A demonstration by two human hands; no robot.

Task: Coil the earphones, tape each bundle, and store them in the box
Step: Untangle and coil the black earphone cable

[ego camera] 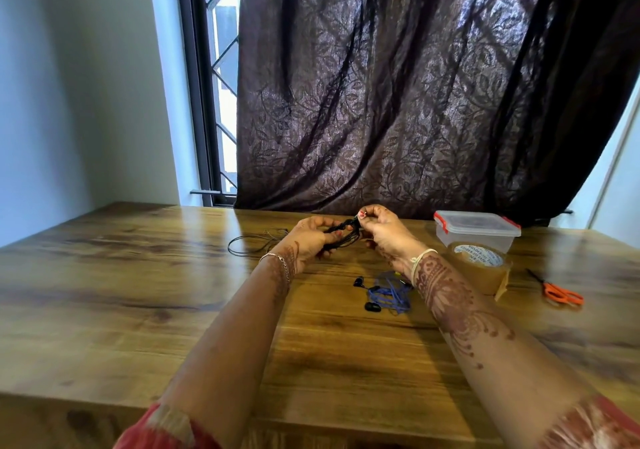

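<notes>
A bundle of black earphone cable (pixel 341 237) is held above the table between both hands. My left hand (pixel 311 240) grips its lower part with curled fingers. My right hand (pixel 382 230) pinches the upper end of the cable near its tip. A loose loop of the same black cable (pixel 256 242) trails onto the wood at the left. Blue earphones (pixel 388 294) with black buds lie in a loose heap under my right wrist. The clear plastic box (pixel 476 235) with red clips stands closed at the right.
A roll of brown packing tape (pixel 479 268) sits in front of the box. Orange-handled scissors (pixel 557 291) lie further right. The wooden table (pixel 138 292) runs back to a dark curtain (pixel 398 84) and a window.
</notes>
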